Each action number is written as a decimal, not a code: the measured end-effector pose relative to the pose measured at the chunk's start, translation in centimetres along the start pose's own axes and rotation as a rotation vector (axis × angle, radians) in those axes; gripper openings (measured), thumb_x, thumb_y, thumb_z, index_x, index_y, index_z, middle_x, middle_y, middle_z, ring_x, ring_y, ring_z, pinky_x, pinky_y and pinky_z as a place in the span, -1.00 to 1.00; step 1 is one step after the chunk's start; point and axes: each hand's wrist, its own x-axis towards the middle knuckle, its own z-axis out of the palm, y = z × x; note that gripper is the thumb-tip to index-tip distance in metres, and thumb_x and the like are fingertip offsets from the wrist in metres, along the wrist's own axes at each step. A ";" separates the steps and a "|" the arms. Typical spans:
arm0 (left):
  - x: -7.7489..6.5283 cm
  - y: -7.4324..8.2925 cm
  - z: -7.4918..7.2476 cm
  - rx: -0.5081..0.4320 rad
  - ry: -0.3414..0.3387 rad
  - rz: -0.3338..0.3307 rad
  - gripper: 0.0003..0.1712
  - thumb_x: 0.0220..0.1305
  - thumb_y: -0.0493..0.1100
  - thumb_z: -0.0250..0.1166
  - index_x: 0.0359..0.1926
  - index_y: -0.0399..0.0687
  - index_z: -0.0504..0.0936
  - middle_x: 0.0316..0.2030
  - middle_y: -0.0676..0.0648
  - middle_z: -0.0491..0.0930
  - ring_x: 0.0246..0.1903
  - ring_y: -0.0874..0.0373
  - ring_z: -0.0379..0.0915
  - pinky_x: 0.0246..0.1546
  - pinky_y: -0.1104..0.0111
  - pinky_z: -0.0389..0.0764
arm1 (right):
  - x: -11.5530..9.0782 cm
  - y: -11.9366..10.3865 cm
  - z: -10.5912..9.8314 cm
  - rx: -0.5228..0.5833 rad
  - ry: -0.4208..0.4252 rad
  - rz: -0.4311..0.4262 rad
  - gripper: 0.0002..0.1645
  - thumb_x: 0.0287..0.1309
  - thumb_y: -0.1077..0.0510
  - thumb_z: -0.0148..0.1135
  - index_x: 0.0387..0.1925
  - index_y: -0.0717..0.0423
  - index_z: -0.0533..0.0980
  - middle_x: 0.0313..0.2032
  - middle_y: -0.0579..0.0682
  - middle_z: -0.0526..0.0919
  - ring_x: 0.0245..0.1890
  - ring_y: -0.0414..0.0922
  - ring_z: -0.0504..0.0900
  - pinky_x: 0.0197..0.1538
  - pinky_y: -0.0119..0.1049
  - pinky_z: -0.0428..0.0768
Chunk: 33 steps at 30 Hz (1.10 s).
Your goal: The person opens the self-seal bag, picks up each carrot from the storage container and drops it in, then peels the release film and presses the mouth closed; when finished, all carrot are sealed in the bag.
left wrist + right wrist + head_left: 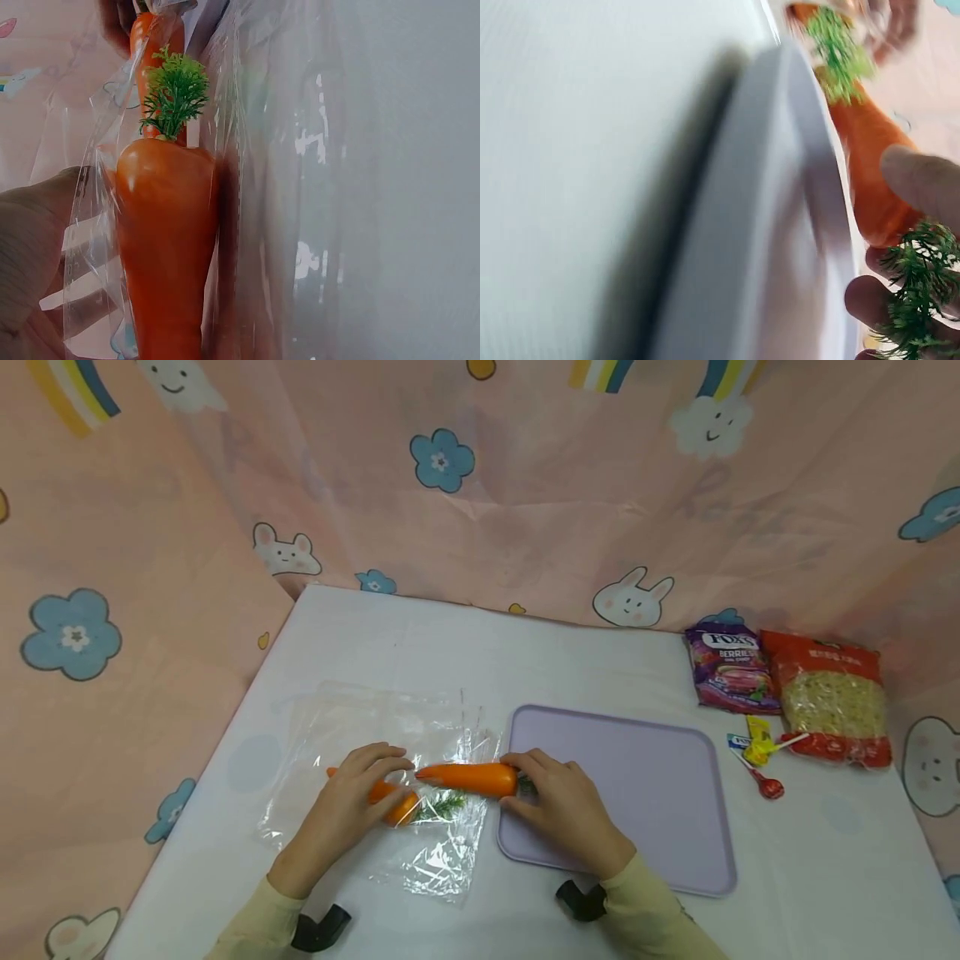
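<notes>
A clear plastic bag (337, 710) lies flat on the white table, with one toy-like orange carrot (165, 225) under its film. My left hand (337, 810) arches over that carrot, its thumb and fingers apart; in the left wrist view the thumb meets the film. My right hand (566, 802) grips a second carrot (472, 779) by its thick, leafy end. Its tip points left, over the bag and close to the left fingertips. In the right wrist view the thumb presses on this carrot and green leaves (919, 300) stick out among the fingers.
A lilac tray (622, 777) sits right of the bag, partly under the right hand. Far right are a purple candy bag (731, 668), a red-and-clear food packet (832, 702), a yellow-wrapped lollipop (761, 743) and a red lollipop (770, 787). A patterned pink cloth (510, 527) hangs behind.
</notes>
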 end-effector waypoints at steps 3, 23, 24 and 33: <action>0.0 -0.1 0.1 0.000 0.000 0.014 -0.59 0.00 -0.12 0.47 -0.07 0.01 0.62 0.04 -0.04 0.52 0.14 -0.05 0.32 0.05 0.10 0.50 | 0.5 -0.8 1.1 0.047 -0.016 -0.018 -0.40 -0.05 -0.06 0.44 0.09 -0.20 0.48 -0.07 -0.25 0.56 -0.23 -0.28 0.56 -0.26 -0.34 0.42; -0.2 -0.5 -0.1 0.019 0.002 0.000 -0.59 0.03 -0.11 0.46 -0.06 -0.02 0.62 0.07 -0.04 0.49 0.13 -0.01 0.32 0.05 0.13 0.50 | 0.2 0.4 -0.2 -0.041 -0.080 -0.004 -0.33 -0.12 0.01 0.48 0.11 -0.14 0.47 -0.02 -0.21 0.52 -0.12 -0.19 0.50 -0.13 -0.25 0.54; -0.2 -0.5 -0.1 0.024 0.001 -0.004 -0.59 0.03 -0.11 0.46 -0.06 -0.01 0.62 0.07 -0.03 0.49 0.13 0.00 0.32 0.05 0.14 0.50 | 0.2 0.6 -0.3 -0.035 -0.084 0.006 -0.36 -0.11 0.04 0.47 0.09 -0.12 0.49 -0.06 -0.21 0.53 -0.16 -0.21 0.51 -0.16 -0.28 0.55; -0.3 -0.6 -0.2 0.013 0.002 -0.003 -0.56 0.01 -0.12 0.47 -0.04 -0.01 0.61 0.08 -0.03 0.49 0.13 0.00 0.31 0.04 0.13 0.51 | 0.7 0.6 0.1 0.069 -0.005 -0.001 -0.70 -0.07 0.26 0.41 -0.23 -0.02 0.61 -0.35 -0.23 0.58 -0.41 -0.32 0.45 -0.34 -0.41 0.53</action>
